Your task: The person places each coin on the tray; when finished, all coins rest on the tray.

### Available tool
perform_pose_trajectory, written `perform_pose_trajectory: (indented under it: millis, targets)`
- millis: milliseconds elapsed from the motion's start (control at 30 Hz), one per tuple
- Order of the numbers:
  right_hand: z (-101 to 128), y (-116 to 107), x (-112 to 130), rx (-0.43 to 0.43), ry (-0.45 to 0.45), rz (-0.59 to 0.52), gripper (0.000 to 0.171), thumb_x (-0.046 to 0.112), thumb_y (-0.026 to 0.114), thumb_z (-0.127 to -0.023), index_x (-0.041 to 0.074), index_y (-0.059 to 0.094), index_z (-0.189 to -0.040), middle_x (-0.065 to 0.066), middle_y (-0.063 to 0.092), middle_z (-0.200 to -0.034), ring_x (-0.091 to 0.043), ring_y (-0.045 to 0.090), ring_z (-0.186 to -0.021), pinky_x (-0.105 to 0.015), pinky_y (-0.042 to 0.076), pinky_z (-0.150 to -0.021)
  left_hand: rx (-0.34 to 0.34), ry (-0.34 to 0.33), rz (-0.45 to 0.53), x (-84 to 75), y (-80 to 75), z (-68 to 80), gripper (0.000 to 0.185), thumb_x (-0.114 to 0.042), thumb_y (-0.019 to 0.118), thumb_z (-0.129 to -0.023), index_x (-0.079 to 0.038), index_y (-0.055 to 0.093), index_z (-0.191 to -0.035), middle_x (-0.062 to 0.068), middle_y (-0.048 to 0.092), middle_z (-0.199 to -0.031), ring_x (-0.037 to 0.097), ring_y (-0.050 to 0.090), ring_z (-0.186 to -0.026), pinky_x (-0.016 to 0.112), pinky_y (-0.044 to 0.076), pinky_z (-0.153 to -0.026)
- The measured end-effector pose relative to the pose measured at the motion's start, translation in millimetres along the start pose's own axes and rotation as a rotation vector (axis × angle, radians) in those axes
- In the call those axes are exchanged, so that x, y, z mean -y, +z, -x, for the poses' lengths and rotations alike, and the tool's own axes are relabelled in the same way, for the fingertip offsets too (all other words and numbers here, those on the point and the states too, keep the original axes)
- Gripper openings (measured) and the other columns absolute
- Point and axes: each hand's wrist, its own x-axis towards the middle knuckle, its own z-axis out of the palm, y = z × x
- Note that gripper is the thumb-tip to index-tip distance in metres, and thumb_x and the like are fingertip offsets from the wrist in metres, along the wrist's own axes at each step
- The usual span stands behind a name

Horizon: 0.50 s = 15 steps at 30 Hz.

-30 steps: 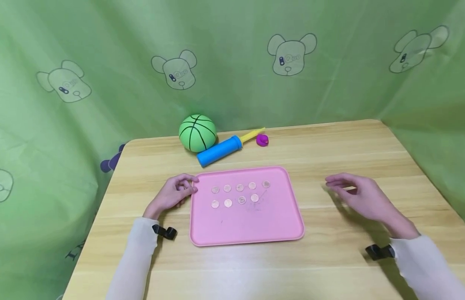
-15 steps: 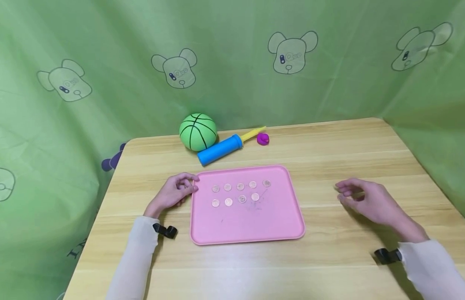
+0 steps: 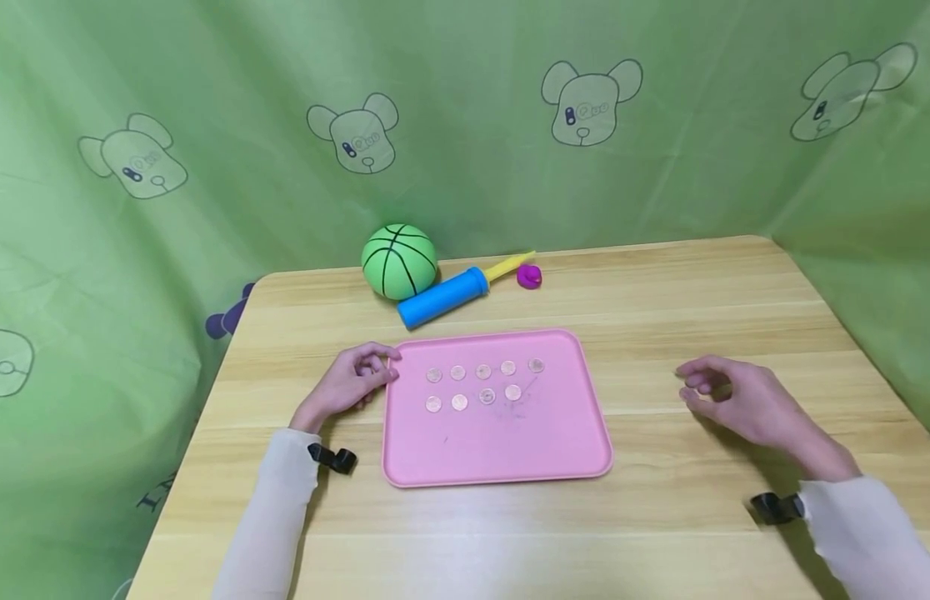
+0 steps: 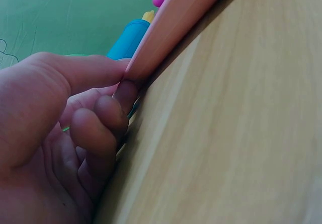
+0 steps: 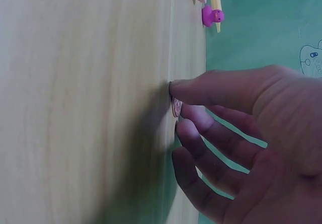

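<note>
Nine coins [image 3: 483,372] already sit in two rows on the far part of the pink tray [image 3: 502,450], my left hand [image 3: 348,385] pinches the tray's left edge, and my right hand [image 3: 742,400], well right of it, pinches one more coin [image 5: 176,106] on the table [image 3: 660,517].

Pink tray [image 3: 495,442] flat — coin [image 5: 176,106] pinched on edge.

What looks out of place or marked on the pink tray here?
Dark scribble marks on the pink tray run beside the coins. The near row holds four coins against five behind. One more coin is pinched in the right hand.
</note>
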Motion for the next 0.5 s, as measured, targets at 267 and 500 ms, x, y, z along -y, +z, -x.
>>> perform_pose_trajectory:
  millis: [267, 500]
  targets:
    - [-4.0, 1.0, -3.1, 0.011, -0.017, 0.012, 0.033, 0.009, 0.086, -0.093, 0.002, 0.075, -0.123, -0.002, 0.077, -0.099, 0.003, 0.063, -0.084, -0.015, 0.054, -0.073, 0.003, -0.001, 0.006, 0.3, 0.3, -0.2, 0.031, -0.012, 0.074, -0.104, -0.007, 0.070, -0.134, 0.004, 0.069, -0.088, 0.010, 0.053, -0.054, 0.022, 0.046, -0.046]
    - [-6.7, 3.0, -4.2, 0.063, -0.004, 0.009, 0.038, 0.008, 0.085, -0.092, 0.000, 0.073, -0.128, 0.000, 0.071, -0.097, -0.001, 0.058, -0.083, -0.018, 0.051, -0.072, 0.003, 0.000, 0.009, 0.7, 0.2, -1.2, 0.032, -0.013, 0.074, -0.104, -0.005, 0.070, -0.134, 0.007, 0.069, -0.089, 0.010, 0.053, -0.054, 0.023, 0.046, -0.046]
